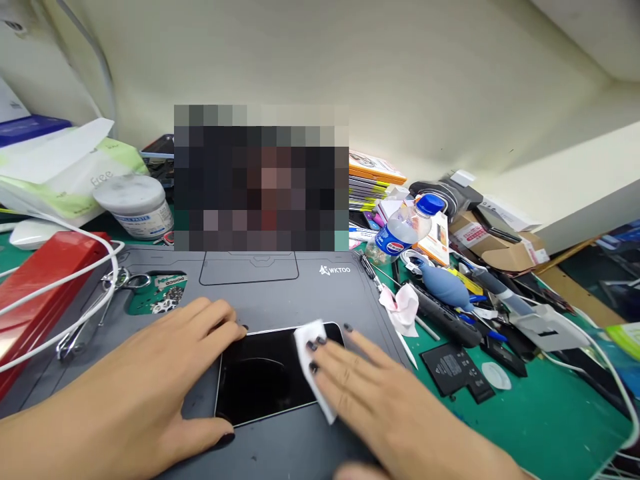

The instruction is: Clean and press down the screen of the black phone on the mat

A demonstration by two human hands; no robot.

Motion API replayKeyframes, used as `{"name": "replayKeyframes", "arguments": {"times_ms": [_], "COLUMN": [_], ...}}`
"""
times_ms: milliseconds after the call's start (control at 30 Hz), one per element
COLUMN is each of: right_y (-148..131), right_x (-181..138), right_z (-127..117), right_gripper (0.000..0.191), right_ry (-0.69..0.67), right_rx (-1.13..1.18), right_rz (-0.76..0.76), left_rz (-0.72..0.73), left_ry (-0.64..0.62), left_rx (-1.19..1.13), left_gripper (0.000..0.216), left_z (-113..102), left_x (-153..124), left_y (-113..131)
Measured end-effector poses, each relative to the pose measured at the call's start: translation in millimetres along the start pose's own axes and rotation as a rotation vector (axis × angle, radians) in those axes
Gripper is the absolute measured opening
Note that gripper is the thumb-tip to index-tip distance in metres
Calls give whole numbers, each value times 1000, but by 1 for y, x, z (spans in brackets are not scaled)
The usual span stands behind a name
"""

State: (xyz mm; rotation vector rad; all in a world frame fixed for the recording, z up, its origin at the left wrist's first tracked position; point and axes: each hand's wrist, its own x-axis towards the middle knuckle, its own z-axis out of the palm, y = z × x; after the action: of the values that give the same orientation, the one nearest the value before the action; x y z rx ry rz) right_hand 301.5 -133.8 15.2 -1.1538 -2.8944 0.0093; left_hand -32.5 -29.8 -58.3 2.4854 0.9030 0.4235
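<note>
A smartphone (265,373) with a dark, glossy screen lies face up on a grey work mat (345,303). My left hand (175,380) steadies its left end, fingers at the far edge and thumb at the near corner. Under the fingers of my right hand (370,387) is a white wipe (313,360), pressed flat against the right part of the screen. The right fingers are stretched out over the wipe, and the right thumb is mostly out of frame.
Left of the mat are a red box (55,287), white cables, scissors (125,280) and a jar of paste (137,207). To the right lie a bottle (400,233), a blue air blower (445,283), a black phone battery (457,373) and crumpled tissue (403,307). A blurred-out patch covers the back middle.
</note>
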Motion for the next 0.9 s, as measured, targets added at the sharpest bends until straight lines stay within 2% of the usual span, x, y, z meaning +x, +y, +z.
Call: {"name": "replayKeyframes", "arguments": {"times_ms": [67, 133, 267, 333, 433, 533, 633, 733, 900], "right_y": [-1, -2, 3, 13, 35, 54, 63, 65, 72], "right_x": [-1, -2, -5, -7, -14, -21, -21, -7, 41], "right_z": [7, 16, 20, 13, 1, -2, 4, 10, 11], "right_gripper": [49, 40, 30, 30, 29, 33, 35, 27, 25], "right_ry": [80, 188, 332, 319, 258, 303, 383, 392, 266], "right_rx": [-46, -45, 124, 159, 94, 24, 34, 95, 230], "right_rz": [106, 163, 113, 108, 253, 427, 492, 480, 380], "left_rz": [-22, -37, -89, -128, -150, -194, -197, -174, -167], "left_ry": [-3, -11, -32, -34, -122, -262, -291, -259, -220], "left_rx": [2, -6, -4, 10, -18, -39, -19, 7, -45], "left_gripper": [51, 49, 45, 43, 39, 41, 41, 40, 42], "left_z": [-1, -2, -6, -10, -19, -27, -30, -27, -28], "left_x": [1, 2, 5, 8, 16, 24, 28, 29, 31], "left_y": [2, 6, 16, 20, 25, 27, 30, 32, 35]}}
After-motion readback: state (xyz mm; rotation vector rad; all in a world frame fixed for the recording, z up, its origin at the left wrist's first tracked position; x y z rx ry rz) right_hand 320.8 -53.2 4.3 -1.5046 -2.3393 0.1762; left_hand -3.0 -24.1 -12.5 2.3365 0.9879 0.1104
